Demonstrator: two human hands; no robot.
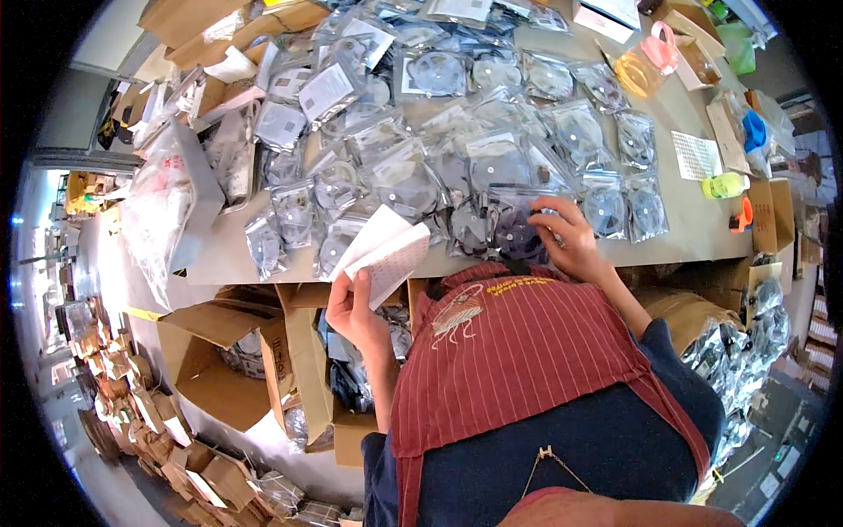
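My left hand [358,314] is closed on folded white paper sheets [392,260], thumb on the near side. The sheets fan apart at the top and carry rows of fine print. At the table's front edge, my right hand [571,239] has its fingers curled at the right side of a clear zip bag [512,218] with a dark round reel in it. Similar bagged reels surround it, among them a flat bag [604,211] just right of my hand and a large bag [401,183] beyond the paper.
Bagged reels cover much of the grey table [654,252]. A grey tray [195,198] with plastic film stands at the left. At the right are a yellow-green bottle [725,185], orange scissors [743,215] and a tape roll [660,48]. Open cartons [230,386] stand below the front edge.
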